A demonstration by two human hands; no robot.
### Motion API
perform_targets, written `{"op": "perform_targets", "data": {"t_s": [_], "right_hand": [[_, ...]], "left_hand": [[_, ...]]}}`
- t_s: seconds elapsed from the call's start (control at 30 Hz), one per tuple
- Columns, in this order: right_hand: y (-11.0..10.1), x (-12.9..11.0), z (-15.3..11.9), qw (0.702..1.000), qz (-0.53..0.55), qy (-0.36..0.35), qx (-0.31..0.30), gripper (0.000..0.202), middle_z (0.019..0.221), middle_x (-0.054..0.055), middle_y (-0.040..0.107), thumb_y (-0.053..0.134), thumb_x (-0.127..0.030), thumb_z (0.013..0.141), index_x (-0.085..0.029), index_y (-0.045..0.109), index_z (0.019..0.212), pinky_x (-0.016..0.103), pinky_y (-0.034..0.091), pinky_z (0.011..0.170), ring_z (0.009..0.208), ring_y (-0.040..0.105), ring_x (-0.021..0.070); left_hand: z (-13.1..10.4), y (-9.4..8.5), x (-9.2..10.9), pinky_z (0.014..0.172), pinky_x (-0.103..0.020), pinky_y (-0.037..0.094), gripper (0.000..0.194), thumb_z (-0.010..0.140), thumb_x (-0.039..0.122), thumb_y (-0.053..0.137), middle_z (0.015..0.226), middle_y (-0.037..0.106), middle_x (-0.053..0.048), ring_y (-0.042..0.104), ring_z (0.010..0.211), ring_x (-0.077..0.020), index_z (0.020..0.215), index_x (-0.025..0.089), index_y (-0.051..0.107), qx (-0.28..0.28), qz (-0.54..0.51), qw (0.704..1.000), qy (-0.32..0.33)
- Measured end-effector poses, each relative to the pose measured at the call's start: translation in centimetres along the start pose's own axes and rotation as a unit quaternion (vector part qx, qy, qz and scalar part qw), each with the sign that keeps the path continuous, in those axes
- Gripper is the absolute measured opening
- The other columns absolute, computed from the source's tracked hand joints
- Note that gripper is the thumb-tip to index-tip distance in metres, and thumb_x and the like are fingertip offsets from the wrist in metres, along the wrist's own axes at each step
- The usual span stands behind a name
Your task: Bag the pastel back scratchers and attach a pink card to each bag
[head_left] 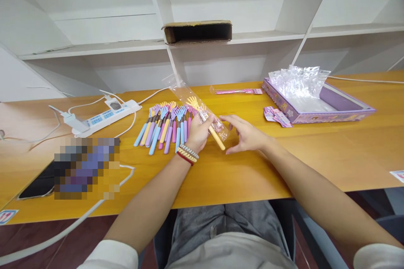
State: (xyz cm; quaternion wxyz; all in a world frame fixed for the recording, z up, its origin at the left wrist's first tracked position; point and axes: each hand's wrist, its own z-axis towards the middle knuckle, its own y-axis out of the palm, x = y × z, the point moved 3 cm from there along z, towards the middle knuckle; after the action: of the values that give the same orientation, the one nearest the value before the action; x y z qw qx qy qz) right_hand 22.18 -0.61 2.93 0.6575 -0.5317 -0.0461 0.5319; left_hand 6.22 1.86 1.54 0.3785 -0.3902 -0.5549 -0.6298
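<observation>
Nearest the person, the front edge of the desk (240, 183) runs above the lap, with both forearms reaching over it and room for the wrists just beyond. The left grip (199, 132) holds a yellow scratcher (217, 138) together with a clear bag (182, 91); the handle juts past the bag's near end, though whether the rest lies inside or against it cannot be told. The right grip (248, 132) is released, thumb and fingers parted beside the bag. The step in hand appears to be bringing scratcher and bag together, and the next move would call for a light pinch on the film. A pile of scratchers (163, 131) crowds the left side; to the right there is more room, up to the labels (277, 117) and purple tray (334, 117). Farthest, the white shelf unit (261, 37) limits forward reach
</observation>
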Motion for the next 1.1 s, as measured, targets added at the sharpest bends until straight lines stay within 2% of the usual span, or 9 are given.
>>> {"op": "perform_targets", "data": {"t_s": [0.2,0.4,0.5,0.63,0.7,0.87,1.1], "right_hand": [[0.1,-0.7,0.2,0.999,-0.038,-0.008,0.001,0.099,0.132,0.011,0.041,0.076,-0.044,0.056,-0.026,0.026,0.14,0.043,0.043,0.093,0.114,0.047,0.0284],[0.1,-0.6,0.1,0.998,-0.058,-0.018,0.012,0.092,0.131,0.009,0.041,0.072,-0.037,0.062,-0.028,0.026,0.14,0.041,0.043,0.095,0.115,0.048,0.027],[-0.3,-0.6,0.1,0.998,-0.064,-0.02,0.02,0.092,0.132,0.01,0.04,0.072,-0.039,0.062,-0.027,0.025,0.141,0.042,0.043,0.095,0.116,0.047,0.0276],[-0.2,-0.9,0.1,0.997,-0.065,-0.035,-0.007,0.107,0.138,0.012,0.034,0.077,-0.047,0.054,-0.026,0.021,0.143,0.045,0.04,0.098,0.122,0.041,0.0314],[0.1,-1.0,0.1,0.997,-0.069,-0.039,-0.017,0.11,0.14,0.013,0.03,0.078,-0.046,0.052,-0.025,0.02,0.144,0.046,0.038,0.1,0.125,0.037,0.0323],[0.8,-1.2,0.2,0.996,-0.074,-0.046,-0.01,0.105,0.142,0.013,0.029,0.075,-0.036,0.058,-0.026,0.016,0.145,0.044,0.04,0.099,0.126,0.036,0.0301],[0.4,-0.7,0.0,0.998,-0.053,-0.032,0.011,0.099,0.139,0.013,0.032,0.074,-0.038,0.061,-0.024,0.021,0.143,0.043,0.037,0.102,0.126,0.037,0.0294]], "left_hand": [[0.2,-0.1,-0.2,0.065,-0.028,0.054,0.032,0.069,0.029,0.071,0.076,0.056,0.002,0.059,0.07,-0.0108,0.089,0.016,0.05,-0.003,0.006,1.0,0.009],[0.0,0.1,-0.1,0.063,-0.028,0.055,0.035,0.069,0.031,0.072,0.08,0.06,-0.001,0.061,0.073,-0.0133,0.093,0.016,0.051,-0.027,0.028,0.999,-0.007],[-0.1,0.1,-0.2,0.064,-0.028,0.054,0.036,0.069,0.032,0.072,0.083,0.062,-0.003,0.062,0.074,-0.0141,0.094,0.015,0.052,-0.028,0.032,0.999,-0.012],[-0.1,0.2,-0.4,0.065,-0.027,0.054,0.035,0.07,0.032,0.071,0.085,0.063,-0.003,0.062,0.077,-0.0148,0.094,0.016,0.052,-0.033,0.021,0.999,-0.011],[0.0,0.2,-0.4,0.064,-0.027,0.054,0.034,0.07,0.033,0.071,0.084,0.062,-0.002,0.062,0.075,-0.014,0.092,0.016,0.052,-0.032,0.014,0.999,-0.01],[-0.2,0.3,-0.3,0.063,-0.026,0.053,0.032,0.07,0.034,0.07,0.083,0.061,-0.002,0.062,0.072,-0.0129,0.087,0.016,0.051,-0.036,0.007,0.999,-0.015],[-0.6,0.5,-0.1,0.058,-0.025,0.052,0.038,0.068,0.033,0.072,0.086,0.063,-0.004,0.062,0.07,-0.0146,0.097,0.016,0.055,-0.082,0.054,0.994,-0.057]]}}
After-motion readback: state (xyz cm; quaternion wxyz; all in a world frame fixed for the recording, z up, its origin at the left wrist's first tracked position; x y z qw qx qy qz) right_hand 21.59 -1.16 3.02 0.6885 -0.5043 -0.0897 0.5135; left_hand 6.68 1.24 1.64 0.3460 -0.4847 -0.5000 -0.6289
